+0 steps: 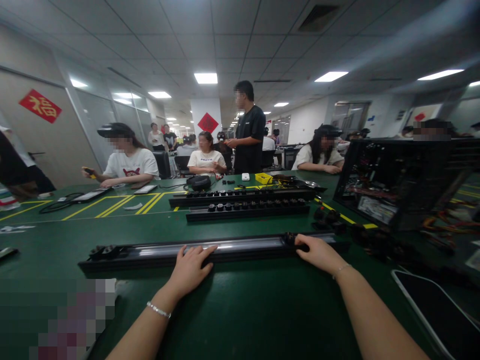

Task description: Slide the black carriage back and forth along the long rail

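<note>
My left hand [191, 267] lies flat, fingers spread, on the long black rail [210, 250] near the table's [262, 310] front edge. My right hand [318, 252] seems loosely curled over its right end, though blur hides the grip.

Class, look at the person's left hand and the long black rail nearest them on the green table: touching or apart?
Touching. The head view shows the left hand lying flat on the long black rail, fingers spread across its top.
</note>
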The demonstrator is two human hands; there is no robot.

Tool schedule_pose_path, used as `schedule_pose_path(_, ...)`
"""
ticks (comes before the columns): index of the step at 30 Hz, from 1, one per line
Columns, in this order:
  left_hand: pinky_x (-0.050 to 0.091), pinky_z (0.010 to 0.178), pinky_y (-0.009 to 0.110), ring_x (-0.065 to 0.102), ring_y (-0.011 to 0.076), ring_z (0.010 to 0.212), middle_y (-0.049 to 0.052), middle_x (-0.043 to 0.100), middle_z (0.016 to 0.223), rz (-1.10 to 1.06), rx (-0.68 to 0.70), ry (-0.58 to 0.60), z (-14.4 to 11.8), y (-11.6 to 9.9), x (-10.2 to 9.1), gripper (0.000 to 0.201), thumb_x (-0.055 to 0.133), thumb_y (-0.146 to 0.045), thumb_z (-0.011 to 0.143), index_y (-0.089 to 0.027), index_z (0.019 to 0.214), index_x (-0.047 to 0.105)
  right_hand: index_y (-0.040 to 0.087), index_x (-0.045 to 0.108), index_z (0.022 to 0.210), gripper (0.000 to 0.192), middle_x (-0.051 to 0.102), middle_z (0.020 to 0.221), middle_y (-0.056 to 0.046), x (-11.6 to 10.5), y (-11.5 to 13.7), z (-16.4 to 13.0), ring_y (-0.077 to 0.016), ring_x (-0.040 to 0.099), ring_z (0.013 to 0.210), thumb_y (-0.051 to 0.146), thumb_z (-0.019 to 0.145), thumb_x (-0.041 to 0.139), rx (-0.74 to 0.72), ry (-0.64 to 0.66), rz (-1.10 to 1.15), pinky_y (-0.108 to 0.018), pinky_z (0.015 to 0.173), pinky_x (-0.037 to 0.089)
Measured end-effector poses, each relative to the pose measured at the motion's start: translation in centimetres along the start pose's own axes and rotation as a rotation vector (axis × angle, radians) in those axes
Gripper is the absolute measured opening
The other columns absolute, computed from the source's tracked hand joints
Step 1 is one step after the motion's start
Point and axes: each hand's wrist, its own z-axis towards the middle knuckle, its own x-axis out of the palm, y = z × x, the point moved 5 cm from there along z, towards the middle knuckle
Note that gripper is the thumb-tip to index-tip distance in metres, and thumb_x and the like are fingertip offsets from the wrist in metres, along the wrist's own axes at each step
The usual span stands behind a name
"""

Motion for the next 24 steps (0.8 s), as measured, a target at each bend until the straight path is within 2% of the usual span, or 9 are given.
schedule_pose_path(11, 0.016, 0.103, 0.05, 0.053, 0.0191, 0.102, 0.0, 0.061, 0.102, 0.012, -0.008, 0.013, 0.0, -0.1, 0.0, 0.046, 0.044, -0.036, 0.081, -0.04, 0.127, 0.041, 0.024, 0.056, 0.077, 0.014, 0.064, 0.083, 0.0, -0.6, -0.3, -0.2, -0.0167, 0.056, 0.077, 0.023, 0.072, 0.042, 0.036, -0.016, -0.023, -0.026, 0.066, 0.036)
schedule_pose_path(24, 0.016, 0.103, 0.05, 0.053, 0.0191, 0.104, 0.0, 0.06, 0.104, 0.001, 0.003, 0.012, 0.1, 0.1, 0.1, 0.046, 0.043, -0.036, 0.082, -0.04, 0.127, 0.042, 0.024, 0.057, 0.074, 0.015, 0.064, 0.083, 0.0, -1.0, -1.9, -0.3, -0.0176, 0.056, 0.082, 0.022, 0.071, 0.042, 0.069, -0.061, -0.038, -0.028, 0.071, 0.036)
